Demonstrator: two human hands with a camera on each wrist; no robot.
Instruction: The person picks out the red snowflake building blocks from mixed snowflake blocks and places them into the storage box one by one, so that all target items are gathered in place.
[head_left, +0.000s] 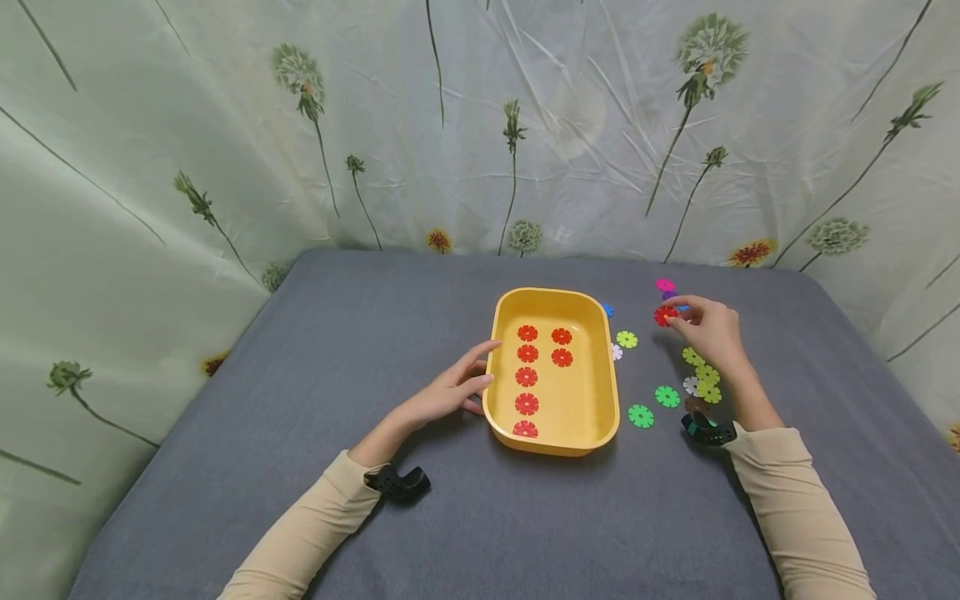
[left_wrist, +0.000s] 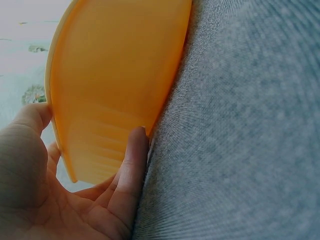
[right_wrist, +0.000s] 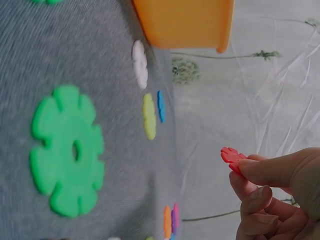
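A yellow plastic bin [head_left: 587,367] stands upright, with red notched snowflake discs [head_left: 527,353] in two columns on its floor. The left column has several; the right has two. My left hand [head_left: 442,393] rests against the bin's left side, fingertips at the rim, and one extended finger [left_wrist: 131,165] lies along the outer wall in the left wrist view. To the right of the bin, my right hand [head_left: 708,329] pinches a red snowflake disc [head_left: 663,316] between thumb and fingers, raised off the cloth in the right wrist view.
Green discs [head_left: 641,416], yellow-green discs [head_left: 707,375] and a brown disc [head_left: 696,404] lie right of the bin. Beside its right wall are a lime disc [head_left: 627,339], a white one and a blue one. A pink disc [head_left: 665,285] lies farther back, before the patterned curtain [head_left: 450,167].
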